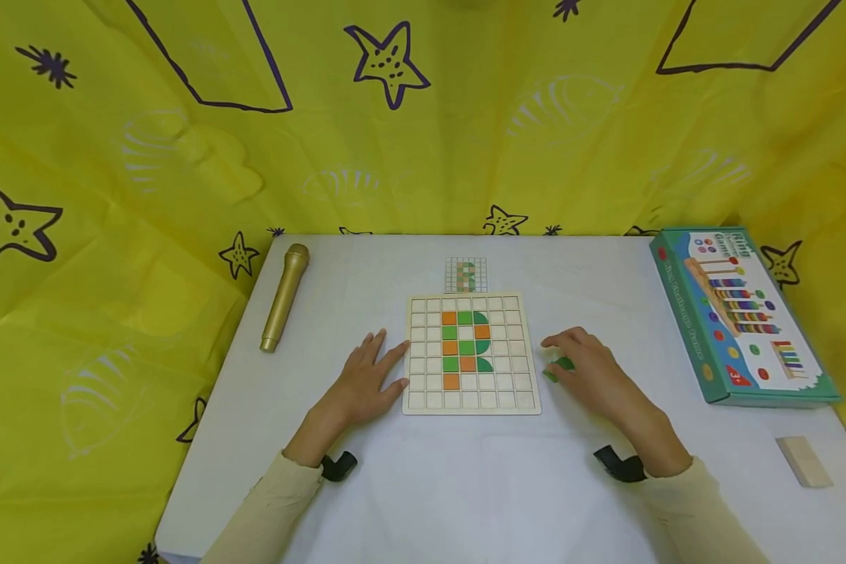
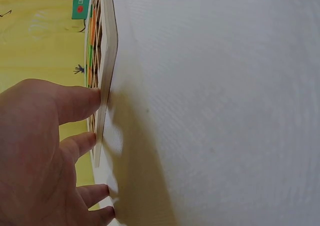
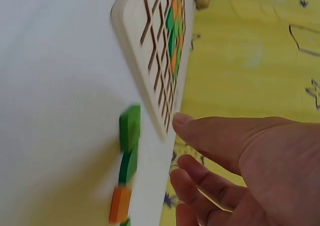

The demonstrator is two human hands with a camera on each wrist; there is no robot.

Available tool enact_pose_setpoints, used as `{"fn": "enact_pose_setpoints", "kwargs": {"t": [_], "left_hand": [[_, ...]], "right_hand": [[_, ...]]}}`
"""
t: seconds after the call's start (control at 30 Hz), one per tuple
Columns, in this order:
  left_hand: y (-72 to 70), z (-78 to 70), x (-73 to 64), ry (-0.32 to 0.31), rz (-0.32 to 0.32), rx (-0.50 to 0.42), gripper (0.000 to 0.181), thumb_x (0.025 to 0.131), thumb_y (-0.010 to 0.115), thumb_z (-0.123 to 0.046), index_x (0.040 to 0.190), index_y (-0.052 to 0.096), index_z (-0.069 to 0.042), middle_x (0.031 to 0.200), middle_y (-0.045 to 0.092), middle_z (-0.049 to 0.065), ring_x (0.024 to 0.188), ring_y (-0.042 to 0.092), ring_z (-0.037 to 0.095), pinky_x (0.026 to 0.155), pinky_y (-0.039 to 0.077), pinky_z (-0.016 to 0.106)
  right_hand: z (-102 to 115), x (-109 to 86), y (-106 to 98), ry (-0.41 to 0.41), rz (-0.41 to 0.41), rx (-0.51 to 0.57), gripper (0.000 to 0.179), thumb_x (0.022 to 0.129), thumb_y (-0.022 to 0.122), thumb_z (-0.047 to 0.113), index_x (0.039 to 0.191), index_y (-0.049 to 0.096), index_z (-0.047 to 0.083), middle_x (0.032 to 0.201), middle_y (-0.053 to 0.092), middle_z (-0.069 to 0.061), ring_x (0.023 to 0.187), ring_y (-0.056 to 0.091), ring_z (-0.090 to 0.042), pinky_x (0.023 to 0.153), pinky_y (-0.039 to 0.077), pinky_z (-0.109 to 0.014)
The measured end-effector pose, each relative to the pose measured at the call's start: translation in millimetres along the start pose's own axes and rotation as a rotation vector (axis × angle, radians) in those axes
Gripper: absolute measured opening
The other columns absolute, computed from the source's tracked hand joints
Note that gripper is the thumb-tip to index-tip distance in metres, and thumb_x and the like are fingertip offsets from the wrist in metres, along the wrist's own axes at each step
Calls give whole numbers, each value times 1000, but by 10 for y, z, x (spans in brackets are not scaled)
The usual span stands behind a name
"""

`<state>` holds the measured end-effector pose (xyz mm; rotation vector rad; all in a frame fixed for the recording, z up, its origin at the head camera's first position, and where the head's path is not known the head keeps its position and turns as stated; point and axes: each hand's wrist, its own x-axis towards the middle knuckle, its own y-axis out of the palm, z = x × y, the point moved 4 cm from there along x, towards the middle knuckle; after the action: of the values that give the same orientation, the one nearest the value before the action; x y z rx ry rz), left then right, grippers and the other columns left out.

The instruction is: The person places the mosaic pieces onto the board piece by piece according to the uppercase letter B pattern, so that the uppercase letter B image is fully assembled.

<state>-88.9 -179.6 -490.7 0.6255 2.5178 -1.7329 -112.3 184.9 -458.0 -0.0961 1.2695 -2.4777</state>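
A wooden grid board (image 1: 423, 401) lies on the table, with orange and green tiles (image 1: 467, 345) set in it in the shape of a letter R. My left hand (image 1: 359, 384) has thumb and index finger touching the board's left edge, fingers spread. To the right of the board, my right hand (image 1: 592, 376) hovers over loose tiles, fingers slightly bent and apart from the thumb. In the right wrist view a green square tile (image 3: 130, 128), a dark green curved tile (image 3: 128, 167) and an orange tile (image 3: 120, 204) lie on the table, apart from the fingers.
A small pattern card (image 1: 466, 274) lies just behind the board. At the back left is a gold microphone (image 1: 285, 298). A green game box (image 1: 747, 313) stands on the right, with a pale wooden block (image 1: 804, 462) in front. A yellow patterned cloth (image 1: 423, 157) hangs behind.
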Motion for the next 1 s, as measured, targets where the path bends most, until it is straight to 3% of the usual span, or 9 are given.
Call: {"fn": "enact_pose_setpoints", "kwargs": {"t": [0.47, 0.73, 1.0], "left_hand": [[-15, 0, -11, 13, -3, -9, 65, 107, 52, -45, 166, 35, -24, 175, 13, 22, 162, 8, 45, 129, 15, 62], [1, 18, -1, -1, 22, -7, 66, 108, 50, -48, 167, 32, -26, 176, 9, 20, 163, 5, 43, 130, 12, 61], [13, 19, -2, 1, 12, -9, 66, 107, 51, -47, 167, 34, -26, 176, 11, 20, 163, 7, 44, 130, 14, 62]], "right_hand": [[-667, -30, -254, 266, 28, -2, 48, 105, 64, 26, 135, 50, -10, 133, 42, -37, 116, 45, -51, 99, 44, -70], [-805, 36, -319, 226, 43, 6, 30, 107, 58, 14, 127, 57, -9, 122, 50, -34, 107, 55, -47, 93, 48, -63], [-828, 66, -303, 222, 30, 48, 39, 106, 57, 11, 136, 52, -12, 127, 45, -35, 108, 52, -46, 97, 48, -64]]}}
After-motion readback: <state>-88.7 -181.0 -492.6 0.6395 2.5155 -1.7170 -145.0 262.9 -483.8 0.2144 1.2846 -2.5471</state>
